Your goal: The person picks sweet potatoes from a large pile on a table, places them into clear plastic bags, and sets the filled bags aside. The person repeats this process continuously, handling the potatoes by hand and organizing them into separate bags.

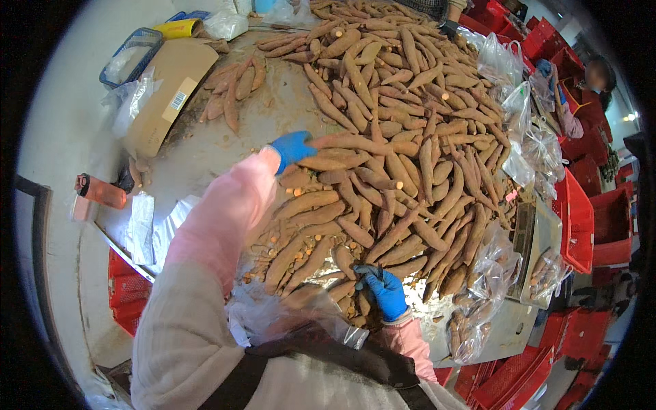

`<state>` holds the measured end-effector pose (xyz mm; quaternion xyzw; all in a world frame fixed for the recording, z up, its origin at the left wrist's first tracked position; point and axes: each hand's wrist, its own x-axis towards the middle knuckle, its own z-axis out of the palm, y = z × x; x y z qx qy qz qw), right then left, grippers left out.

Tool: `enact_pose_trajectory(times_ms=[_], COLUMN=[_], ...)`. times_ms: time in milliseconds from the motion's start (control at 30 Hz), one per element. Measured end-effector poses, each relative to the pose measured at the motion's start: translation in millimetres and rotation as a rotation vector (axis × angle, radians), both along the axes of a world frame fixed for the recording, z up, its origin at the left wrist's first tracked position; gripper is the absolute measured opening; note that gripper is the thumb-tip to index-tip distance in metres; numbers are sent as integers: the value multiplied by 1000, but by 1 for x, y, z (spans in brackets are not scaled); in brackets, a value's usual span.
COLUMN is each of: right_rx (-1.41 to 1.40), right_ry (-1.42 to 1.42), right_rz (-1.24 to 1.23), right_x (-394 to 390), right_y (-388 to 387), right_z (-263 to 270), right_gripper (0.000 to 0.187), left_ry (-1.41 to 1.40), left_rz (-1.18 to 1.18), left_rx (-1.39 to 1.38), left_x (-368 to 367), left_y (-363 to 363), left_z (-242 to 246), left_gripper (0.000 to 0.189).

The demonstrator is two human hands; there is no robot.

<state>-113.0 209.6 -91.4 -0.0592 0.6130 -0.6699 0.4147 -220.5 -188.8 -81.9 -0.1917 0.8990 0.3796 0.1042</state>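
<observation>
Both my hands wear blue gloves. My left hand [294,150] reaches forward into the near left side of a big heap of sweet potatoes [400,113], its fingers closed around the left end of a long sweet potato [353,143]. Close to my body, my right hand [385,293] has curled fingers with dirty tips, beside a short sweet potato [344,261]. Whether it holds something small is hidden. Between my hands lie more sweet potatoes [306,204] and many cut-off ends [307,251]. Below them, a clear plastic bag [266,312] is spread at the table's near edge.
Filled clear bags [474,312] line the right edge, with red plastic crates [573,220] beyond. At left are a cardboard sheet [159,110], a blue basket [132,57] and a pinkish bottle [101,191]. One person [589,110] is at right; another's dark-gloved hand [450,28] is at the far end.
</observation>
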Motion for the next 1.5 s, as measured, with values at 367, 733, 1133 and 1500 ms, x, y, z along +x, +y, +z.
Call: enact_pose_trajectory(times_ms=[367, 733, 1133, 1500], right_rx=[216, 389, 264, 364], right_ry=[856, 484, 1089, 960], right_rz=[24, -197, -137, -192], right_x=[-18, -52, 14, -7], right_y=[-38, -41, -61, -80], right_z=[41, 16, 58, 9], right_gripper=[29, 21, 28, 26], left_ry=[375, 369, 635, 545], left_rz=[-194, -80, 473, 507], left_rx=[232, 1034, 2000, 2307], left_x=[143, 182, 177, 200], left_y=[118, 148, 158, 183], left_z=[56, 93, 38, 50], left_gripper=[54, 51, 33, 36])
